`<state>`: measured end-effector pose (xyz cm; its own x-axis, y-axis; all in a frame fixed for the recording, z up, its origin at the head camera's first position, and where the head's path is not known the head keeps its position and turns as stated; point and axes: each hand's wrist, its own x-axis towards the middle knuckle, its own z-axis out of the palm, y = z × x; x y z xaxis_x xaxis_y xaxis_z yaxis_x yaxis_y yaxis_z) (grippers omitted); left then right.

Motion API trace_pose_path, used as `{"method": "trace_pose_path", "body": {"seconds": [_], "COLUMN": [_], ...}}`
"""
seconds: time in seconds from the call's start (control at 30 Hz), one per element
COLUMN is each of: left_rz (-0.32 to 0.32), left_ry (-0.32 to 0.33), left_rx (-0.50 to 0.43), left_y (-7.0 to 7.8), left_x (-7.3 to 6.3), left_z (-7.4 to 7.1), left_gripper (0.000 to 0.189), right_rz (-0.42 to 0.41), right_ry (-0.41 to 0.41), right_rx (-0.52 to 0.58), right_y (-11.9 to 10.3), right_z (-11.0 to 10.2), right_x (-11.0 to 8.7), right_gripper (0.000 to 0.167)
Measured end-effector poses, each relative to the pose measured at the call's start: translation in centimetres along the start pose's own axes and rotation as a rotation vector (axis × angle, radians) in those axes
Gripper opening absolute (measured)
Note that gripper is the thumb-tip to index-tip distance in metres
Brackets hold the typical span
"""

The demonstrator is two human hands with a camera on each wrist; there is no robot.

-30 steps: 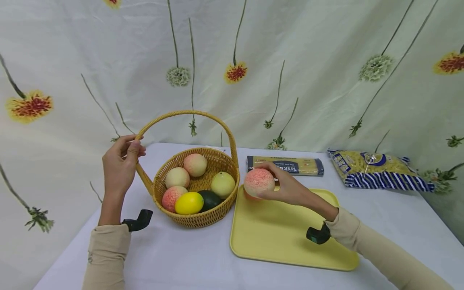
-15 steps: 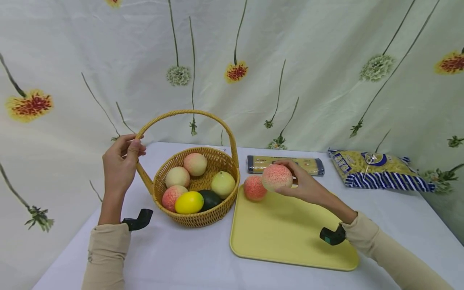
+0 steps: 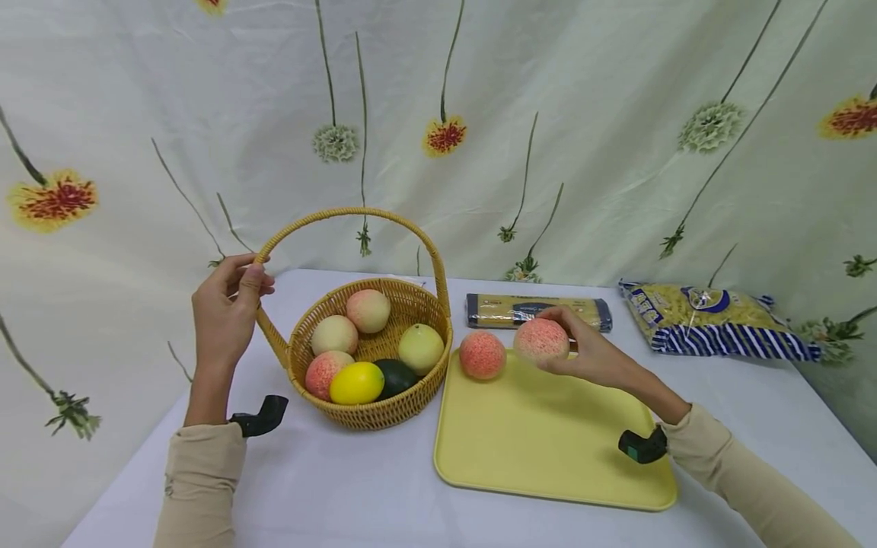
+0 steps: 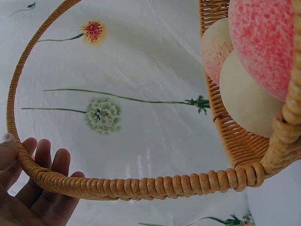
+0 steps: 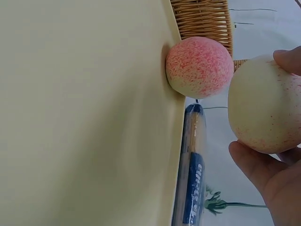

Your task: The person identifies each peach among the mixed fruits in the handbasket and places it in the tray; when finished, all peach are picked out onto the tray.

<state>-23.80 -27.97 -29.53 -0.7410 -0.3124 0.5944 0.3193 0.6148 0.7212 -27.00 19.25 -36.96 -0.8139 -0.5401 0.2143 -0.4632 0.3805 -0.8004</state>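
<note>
My left hand (image 3: 229, 304) grips the left side of the wicker basket's handle (image 3: 356, 211), thumb on one side and fingers on the other in the left wrist view. Inside the basket (image 3: 393, 415) lie several fruits, among them a yellow lemon (image 3: 358, 383), a dark green avocado-like fruit (image 3: 396, 378), a pale green round fruit (image 3: 421, 349) and pinkish peaches (image 3: 368, 311). With thumb and fingers, my right hand (image 3: 592, 350) holds a pink-and-cream peach (image 3: 541, 341) above the yellow tray (image 3: 548, 441). Another peach (image 5: 200, 67) rests in the tray's far left corner.
Behind the tray lies a flat pack of spaghetti (image 3: 582, 310), partly covered by the right hand. A bag of pasta (image 3: 719, 320) with blue stripes sits at the back right. A flowered curtain (image 3: 617, 152) hangs behind the white table (image 3: 329, 487).
My right hand has moved rightward over the tray with its peach, bringing the peach in the tray corner into full view. The left hand and the basket have stayed put.
</note>
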Motion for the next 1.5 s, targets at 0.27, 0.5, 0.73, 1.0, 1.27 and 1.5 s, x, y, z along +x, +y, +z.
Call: {"method": "trace_pose_path", "body": {"seconds": [0.27, 0.5, 0.73, 1.0, 1.27, 1.5], "left_rz": [-0.006, -0.004, -0.002, 0.000, -0.005, -0.007], "left_ry": [-0.004, -0.003, 0.000, -0.002, -0.003, 0.001], "left_rx": [0.005, 0.009, 0.000, 0.005, 0.005, -0.009], "left_y": [0.1, 0.1, -0.1, -0.1, 0.0, 0.0], "left_x": [0.0, 0.0, 0.1, 0.0, 0.0, 0.0], "left_z": [0.1, 0.1, 0.0, 0.1, 0.1, 0.1], "left_gripper": [0.034, 0.034, 0.033, 0.033, 0.033, 0.033], "right_rz": [0.035, 0.045, 0.049, 0.054, 0.042, 0.045], "right_ry": [-0.044, -0.061, -0.078, -0.106, -0.114, -0.107], "right_rx": [-0.020, -0.041, -0.038, -0.025, -0.032, -0.058], "right_y": [1.3, 2.1, 2.9, 3.2, 3.3, 3.3], "right_z": [0.0, 0.2, 0.2, 0.5, 0.8, 1.1], "right_x": [-0.2, -0.4, -0.2, 0.0, 0.2, 0.3], "right_gripper": [0.066, 0.065, 0.064, 0.065, 0.063, 0.062]}}
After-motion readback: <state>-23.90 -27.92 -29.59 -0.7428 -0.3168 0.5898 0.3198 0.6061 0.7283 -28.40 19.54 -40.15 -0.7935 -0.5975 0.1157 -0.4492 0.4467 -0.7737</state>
